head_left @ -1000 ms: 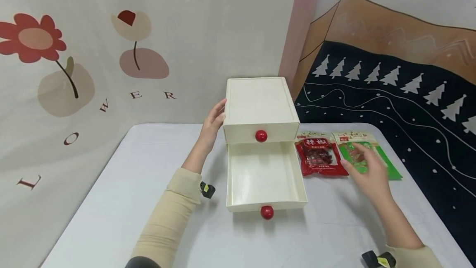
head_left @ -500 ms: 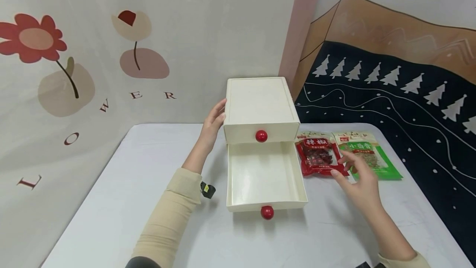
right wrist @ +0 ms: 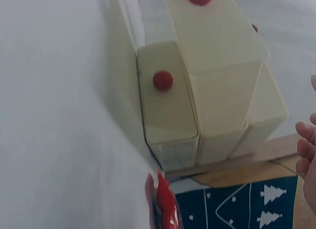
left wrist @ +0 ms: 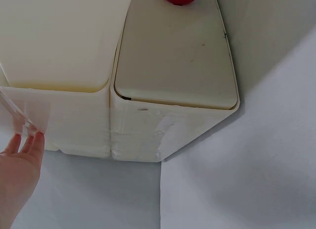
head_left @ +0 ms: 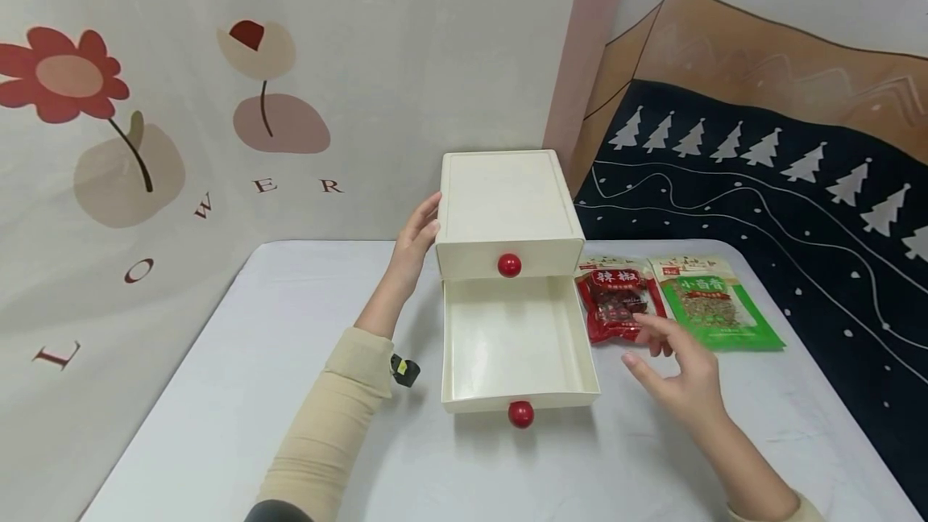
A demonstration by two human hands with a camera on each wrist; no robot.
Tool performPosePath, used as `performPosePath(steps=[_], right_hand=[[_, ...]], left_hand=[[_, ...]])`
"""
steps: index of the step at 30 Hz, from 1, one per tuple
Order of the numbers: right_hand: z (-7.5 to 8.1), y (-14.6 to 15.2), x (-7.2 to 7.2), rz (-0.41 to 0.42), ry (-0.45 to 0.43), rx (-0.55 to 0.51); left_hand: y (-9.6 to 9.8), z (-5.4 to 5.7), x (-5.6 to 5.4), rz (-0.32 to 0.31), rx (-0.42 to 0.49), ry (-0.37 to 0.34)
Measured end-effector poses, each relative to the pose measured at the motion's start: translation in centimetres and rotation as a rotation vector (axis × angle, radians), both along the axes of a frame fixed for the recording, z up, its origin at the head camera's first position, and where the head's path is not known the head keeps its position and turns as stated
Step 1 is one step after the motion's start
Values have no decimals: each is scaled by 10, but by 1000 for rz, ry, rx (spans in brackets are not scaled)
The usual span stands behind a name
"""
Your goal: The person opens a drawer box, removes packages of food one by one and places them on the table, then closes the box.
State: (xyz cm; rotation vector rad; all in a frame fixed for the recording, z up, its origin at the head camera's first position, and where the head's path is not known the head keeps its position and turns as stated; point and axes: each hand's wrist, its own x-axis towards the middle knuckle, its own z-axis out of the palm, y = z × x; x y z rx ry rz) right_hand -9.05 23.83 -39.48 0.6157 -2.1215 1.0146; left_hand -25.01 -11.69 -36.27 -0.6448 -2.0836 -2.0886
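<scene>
1. Fingers of the left hand (head_left: 408, 254) are rested straight against the white cabinet (head_left: 507, 196); those of the right hand (head_left: 685, 381) are held apart near the red packet (head_left: 616, 302).
2. Room is left on the surface (head_left: 558, 482) before the front edge of the pulled-out drawer (head_left: 478, 403).
3. With drawer out, the cabinet's long axis is set front to back.
4. The red packet is laid right of the cabinet, top pointed away.

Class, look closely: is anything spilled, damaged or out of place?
Nothing looks spilled; the red packet and green packet lie side by side. In the left wrist view, though, the cabinet has wrinkled, shiny patches and a dark mark, perhaps wear.
</scene>
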Motion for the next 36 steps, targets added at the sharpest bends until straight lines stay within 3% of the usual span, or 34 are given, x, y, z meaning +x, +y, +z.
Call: performPosePath(steps=[4, 11, 19, 26, 32, 36], right_hand=[[0, -7, 3, 26, 49, 3], [-1, -19, 8, 94, 118, 15], [1, -30, 12, 117, 183, 47], [-1, -41, 16, 150, 239, 65], [-4, -48, 21, 176, 266, 71], [-4, -54, 24, 210, 295, 50]], left_hand=[[-2, -11, -10, 5, 11, -3], [-2, -15, -11, 15, 7, 8], [-2, -12, -10, 0, 17, -4], [2, 10, 10, -3, -9, -5], [2, 11, 11, -4, -17, 0], [-1, 0, 1, -2, -17, -6]])
